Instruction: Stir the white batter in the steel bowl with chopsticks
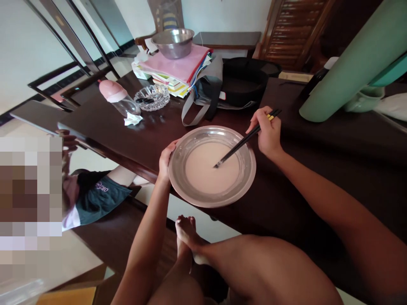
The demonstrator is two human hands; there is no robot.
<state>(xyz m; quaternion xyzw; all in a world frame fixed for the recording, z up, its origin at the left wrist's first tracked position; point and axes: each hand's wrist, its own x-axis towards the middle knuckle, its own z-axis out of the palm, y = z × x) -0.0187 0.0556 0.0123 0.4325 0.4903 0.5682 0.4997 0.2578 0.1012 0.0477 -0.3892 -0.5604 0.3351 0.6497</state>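
Round silvery metal basin [179,176] of pale, creamy liquid [203,176], at the dark wooden counter's [143,146] near edge: likely stiff, slosh-prone, best held by opposite rims. My left grip [166,160] clasps its side; my right grip [269,129] pinches black, yellow-banded chopsticks [244,138].

The single view looks from the wearer's head, forward and down over their legs [254,262], close to the held bowl [210,201] (near mid-picture), reaching past the table [143,144] to the wall [222,15]

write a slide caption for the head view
Left hand holds a metal bowl of pale liquid; right hand holds black chopsticks dipped into it.
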